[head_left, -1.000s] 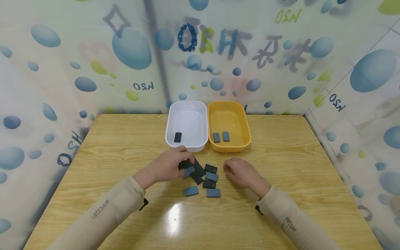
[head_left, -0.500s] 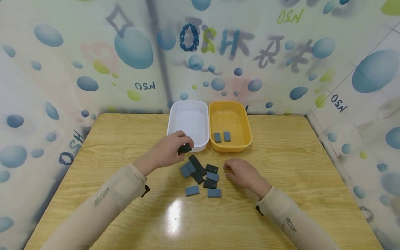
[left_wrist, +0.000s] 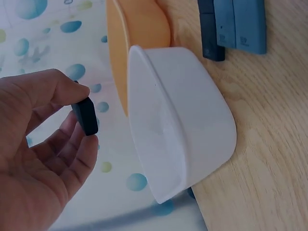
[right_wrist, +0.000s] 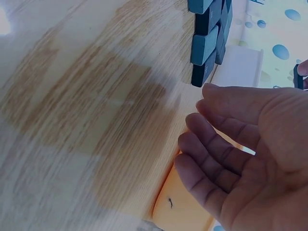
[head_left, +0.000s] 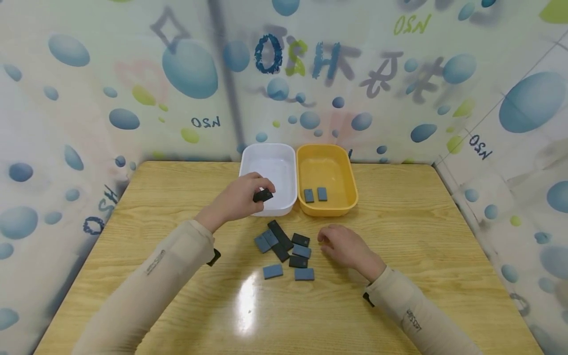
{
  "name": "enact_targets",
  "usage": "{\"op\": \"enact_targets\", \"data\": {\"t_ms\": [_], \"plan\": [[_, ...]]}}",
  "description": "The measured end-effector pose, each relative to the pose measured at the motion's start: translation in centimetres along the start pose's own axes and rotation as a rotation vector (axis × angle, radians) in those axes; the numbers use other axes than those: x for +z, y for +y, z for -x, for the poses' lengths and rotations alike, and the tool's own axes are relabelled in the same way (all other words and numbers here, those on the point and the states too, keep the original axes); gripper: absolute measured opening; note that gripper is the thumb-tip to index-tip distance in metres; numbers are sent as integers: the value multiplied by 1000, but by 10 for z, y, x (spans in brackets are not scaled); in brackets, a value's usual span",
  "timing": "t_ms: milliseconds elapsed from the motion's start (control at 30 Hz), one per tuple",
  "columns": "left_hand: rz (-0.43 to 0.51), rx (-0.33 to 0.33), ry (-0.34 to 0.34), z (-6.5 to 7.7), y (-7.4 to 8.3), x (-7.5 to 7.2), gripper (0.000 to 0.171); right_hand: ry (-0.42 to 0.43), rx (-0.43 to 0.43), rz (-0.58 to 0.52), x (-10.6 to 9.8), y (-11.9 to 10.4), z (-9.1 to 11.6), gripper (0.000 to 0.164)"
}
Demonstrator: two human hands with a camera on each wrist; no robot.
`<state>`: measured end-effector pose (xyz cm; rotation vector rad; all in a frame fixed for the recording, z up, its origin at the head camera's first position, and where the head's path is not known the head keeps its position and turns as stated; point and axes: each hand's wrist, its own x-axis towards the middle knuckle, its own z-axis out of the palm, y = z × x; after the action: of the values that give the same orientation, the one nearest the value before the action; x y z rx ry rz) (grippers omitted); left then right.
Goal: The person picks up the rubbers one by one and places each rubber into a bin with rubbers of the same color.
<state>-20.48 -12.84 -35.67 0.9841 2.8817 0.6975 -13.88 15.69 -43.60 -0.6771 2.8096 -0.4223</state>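
Note:
My left hand [head_left: 241,198] pinches a small black rectangular block [head_left: 263,195] between thumb and fingers, over the near part of the white bin [head_left: 281,209]. In the left wrist view the same black block [left_wrist: 85,115] stands on edge in the grip, above the bin's rim. My right hand [head_left: 346,246] rests at the table to the right of the pile, fingers loosely bent with nothing in them. Black blocks [head_left: 279,234] and blue-grey blocks [head_left: 272,271] lie between the hands, some overlapping. The left hand hides part of the white bin's inside.
The yellow bin [head_left: 330,212] stands against the white bin's right side and holds two blue-grey blocks [head_left: 322,194]. Both bins sit near the back edge of the wooden table [head_left: 177,187]. A patterned wall [head_left: 275,118] rises behind it.
My left hand has lifted the black block from the pile and carried it up and away to over the white bin. The right hand has stayed in place.

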Motion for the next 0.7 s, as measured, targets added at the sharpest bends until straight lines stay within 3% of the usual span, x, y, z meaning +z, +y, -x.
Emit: {"op": "enact_targets", "data": {"t_ms": [300,500,700], "plan": [[78,-188,-50,-27,-23,5,33,-16,23,-6,-1,0,-1,15],[107,-274,-74,-36,-35,13,35,-10,24,0,0,1,0,15],[147,-377,-48,-41,-41,26,35,-11,22,5,1,2,0,15]]}}
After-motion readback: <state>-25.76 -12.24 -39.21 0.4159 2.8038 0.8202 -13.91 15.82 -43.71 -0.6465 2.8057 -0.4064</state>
